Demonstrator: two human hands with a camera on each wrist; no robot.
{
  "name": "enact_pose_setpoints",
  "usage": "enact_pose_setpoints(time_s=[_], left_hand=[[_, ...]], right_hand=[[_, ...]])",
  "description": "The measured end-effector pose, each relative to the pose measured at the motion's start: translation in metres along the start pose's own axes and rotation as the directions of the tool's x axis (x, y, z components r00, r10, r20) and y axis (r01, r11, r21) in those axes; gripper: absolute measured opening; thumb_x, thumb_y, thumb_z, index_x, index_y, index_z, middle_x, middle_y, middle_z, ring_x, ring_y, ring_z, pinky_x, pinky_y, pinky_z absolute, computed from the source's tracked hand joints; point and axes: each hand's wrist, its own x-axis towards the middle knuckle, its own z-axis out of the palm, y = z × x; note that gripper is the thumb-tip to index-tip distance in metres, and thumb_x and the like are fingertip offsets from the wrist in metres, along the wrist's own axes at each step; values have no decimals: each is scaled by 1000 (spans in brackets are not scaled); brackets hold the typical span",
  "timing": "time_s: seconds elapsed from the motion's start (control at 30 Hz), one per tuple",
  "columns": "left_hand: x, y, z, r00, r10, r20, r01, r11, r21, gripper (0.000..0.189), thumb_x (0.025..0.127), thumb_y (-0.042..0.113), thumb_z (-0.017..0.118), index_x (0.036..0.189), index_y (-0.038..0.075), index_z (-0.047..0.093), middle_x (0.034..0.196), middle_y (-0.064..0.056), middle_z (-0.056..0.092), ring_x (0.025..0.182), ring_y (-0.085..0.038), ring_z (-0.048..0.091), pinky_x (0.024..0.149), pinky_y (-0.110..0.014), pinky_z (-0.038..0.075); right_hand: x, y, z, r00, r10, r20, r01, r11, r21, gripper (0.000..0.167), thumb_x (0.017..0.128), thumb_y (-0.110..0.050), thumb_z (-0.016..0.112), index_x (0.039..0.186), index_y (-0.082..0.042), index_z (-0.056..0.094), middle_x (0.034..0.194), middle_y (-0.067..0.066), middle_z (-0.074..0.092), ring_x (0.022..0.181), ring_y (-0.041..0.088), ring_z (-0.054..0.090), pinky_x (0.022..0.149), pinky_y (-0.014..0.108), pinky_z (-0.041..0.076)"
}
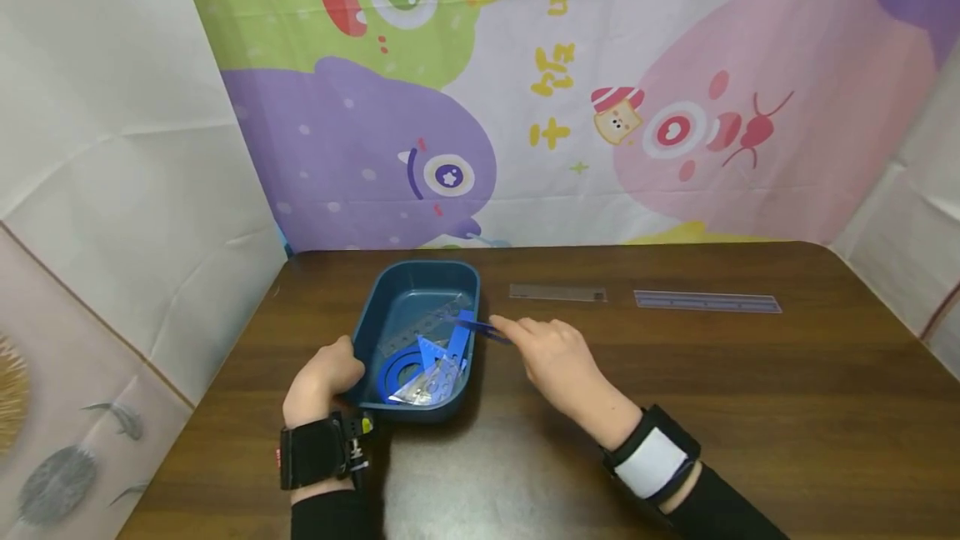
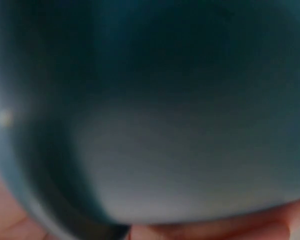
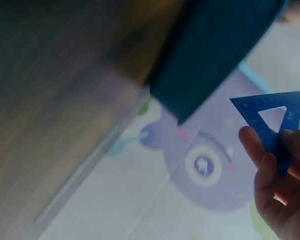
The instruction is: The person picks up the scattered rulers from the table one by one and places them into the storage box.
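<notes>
A dark teal plastic bin (image 1: 401,307) stands on the table with drawing tools inside. My left hand (image 1: 322,373) grips its left side, fingers curled at the wall; the bin fills most of the left wrist view. Thumb and fingers of my right hand (image 1: 551,357) pinch a blue set square (image 3: 277,147), a triangle with a cut-out centre. From the head view it appears nearly edge-on, over the bin's right rim. Inside the bin lie a clear ruler (image 1: 412,332), a blue straight piece (image 1: 459,340), a blue round protractor (image 1: 384,377) and clear triangular pieces (image 1: 438,383).
Behind and right of the bin, a short clear ruler (image 1: 557,293) lies on the brown wooden table (image 1: 675,407). Farther right is a longer, bluish clear ruler (image 1: 707,302). A cartoon-print cloth (image 1: 555,190) hangs at the table's back edge, with pale cloths at both sides.
</notes>
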Motion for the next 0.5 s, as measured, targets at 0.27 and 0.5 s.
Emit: enact_pose_setpoints(time_s=[0.27,0.5], left_hand=[[-1,0,3,1000,-9,-6,9,1000,-5,50,82,-2,36,129,-17,26,120,-38,42,88,-34,55,57,-37,53],[0,-1,4,1000,4,-15,-4,1000,-3,51,81,-3,37,128,-18,25,117,-39,43,83,-34,57,55,-37,53]], right_hand=[[7,-25,20,991,-117,65,119,993,-26,32,79,-4,66,108,-17,68,100,-1,68,87,16,63,72,29,51],[3,-32,32,965,-152,214,152,988,16,32,83,-7,62,114,-13,65,121,7,60,113,23,54,88,38,48]])
